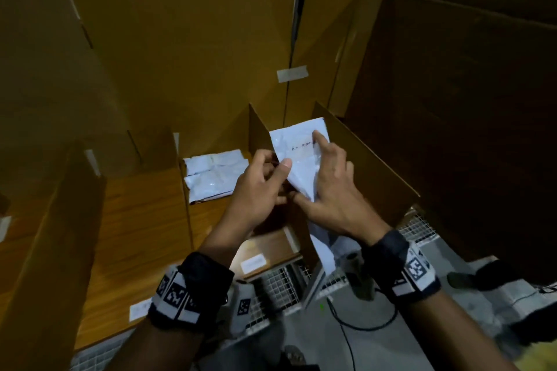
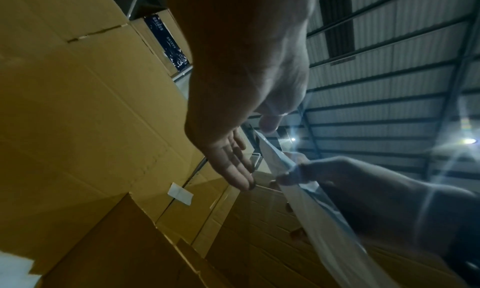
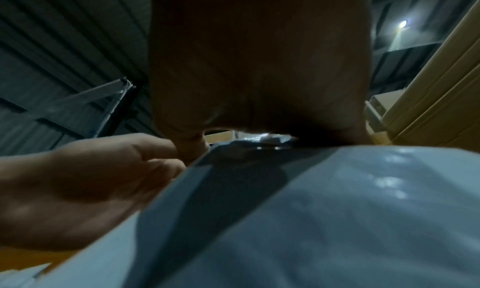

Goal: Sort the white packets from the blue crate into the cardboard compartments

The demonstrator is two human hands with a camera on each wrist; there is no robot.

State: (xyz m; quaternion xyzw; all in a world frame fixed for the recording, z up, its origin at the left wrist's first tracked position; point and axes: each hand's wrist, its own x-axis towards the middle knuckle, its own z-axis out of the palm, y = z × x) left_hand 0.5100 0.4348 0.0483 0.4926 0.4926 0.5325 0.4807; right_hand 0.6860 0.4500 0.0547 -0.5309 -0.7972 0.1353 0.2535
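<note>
Packet point(image 1: 301, 156), white, printed side up, above the cardboard divider point(image 1: 259, 135) between two compartments. Pinched at its left edge in the left hand point(image 1: 259, 187) grip; right hand point(image 1: 331, 190) grip clasping its right side, forefinger laid on the print. More packets point(image 1: 214, 175) lying in the compartment to the left.

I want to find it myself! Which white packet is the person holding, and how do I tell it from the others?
Find the tall brown cardboard divider in the middle. Just right of it, the left hand and right hand hold up one crinkly white plastic packet. Unlike the pile of white packets lying flat left of the divider, it is raised and shows dark print.
</note>
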